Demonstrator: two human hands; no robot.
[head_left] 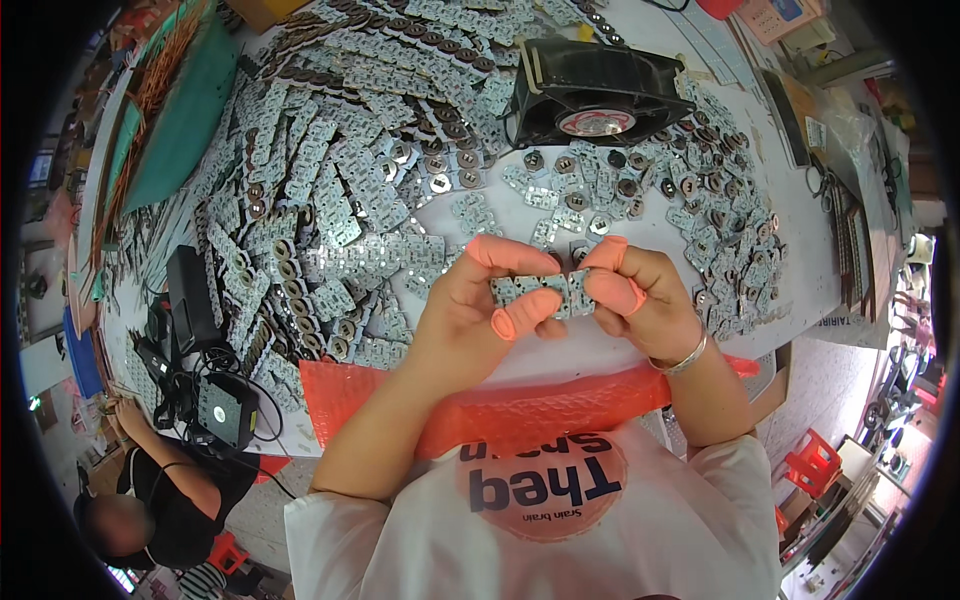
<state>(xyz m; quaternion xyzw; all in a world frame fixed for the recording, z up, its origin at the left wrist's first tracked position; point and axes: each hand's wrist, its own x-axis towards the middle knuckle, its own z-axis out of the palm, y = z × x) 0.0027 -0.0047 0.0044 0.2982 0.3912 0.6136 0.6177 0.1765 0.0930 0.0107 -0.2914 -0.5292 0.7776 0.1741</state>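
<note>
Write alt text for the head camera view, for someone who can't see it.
The left hand and right hand, with orange fingertip covers, grip a small strip of circuit boards between them above a white table. Heaps of similar boards cover the table, beside a black fan.

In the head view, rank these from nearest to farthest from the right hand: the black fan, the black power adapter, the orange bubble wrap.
From the right hand:
1. Orange bubble wrap, just below, at the table's near edge.
2. Black fan, above, far side.
3. Black power adapter, far left.
</note>
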